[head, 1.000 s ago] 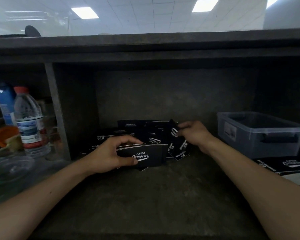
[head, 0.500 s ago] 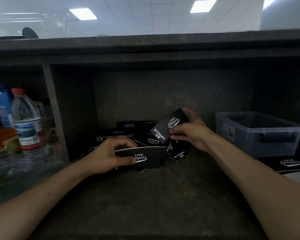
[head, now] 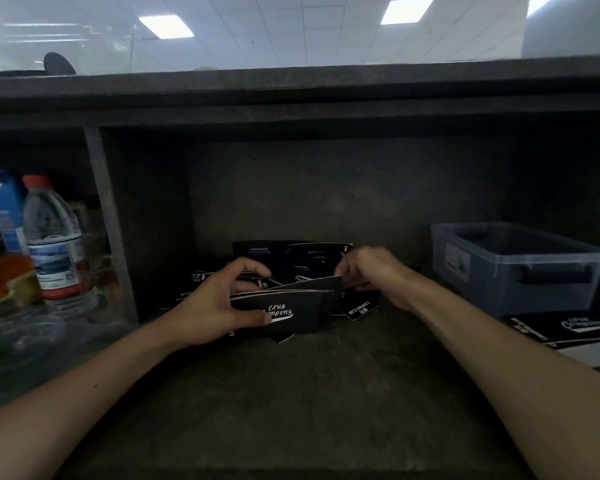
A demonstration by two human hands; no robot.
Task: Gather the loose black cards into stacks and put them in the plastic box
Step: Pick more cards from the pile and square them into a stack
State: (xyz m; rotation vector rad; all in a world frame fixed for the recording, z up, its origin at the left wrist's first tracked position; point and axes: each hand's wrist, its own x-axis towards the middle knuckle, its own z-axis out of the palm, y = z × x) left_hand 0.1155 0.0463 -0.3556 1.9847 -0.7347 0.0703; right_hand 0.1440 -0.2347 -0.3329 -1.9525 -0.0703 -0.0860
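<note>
My left hand (head: 215, 306) grips a small stack of black cards (head: 302, 315) printed "Club Camping", thumb on the front face. My right hand (head: 374, 275) pinches one black card (head: 321, 283) by its right end and lays it flat onto the top of that stack. More loose black cards (head: 274, 252) lie in a heap behind the hands against the dark back wall, and one card (head: 361, 310) lies below my right wrist. The clear plastic box (head: 520, 271) stands open to the right, apart from both hands; nothing shows inside it.
A water bottle (head: 54, 244), a blue carton (head: 6, 209) and an orange lid (head: 7, 271) stand left of a grey divider post (head: 110, 230). Black printed sheets (head: 575, 329) lie in front of the box. A dark shelf (head: 291, 95) overhangs the work area.
My right hand lifted one card out of the heap, turned it, and brought it down and left onto the stack. My left hand stayed in place holding the stack.
</note>
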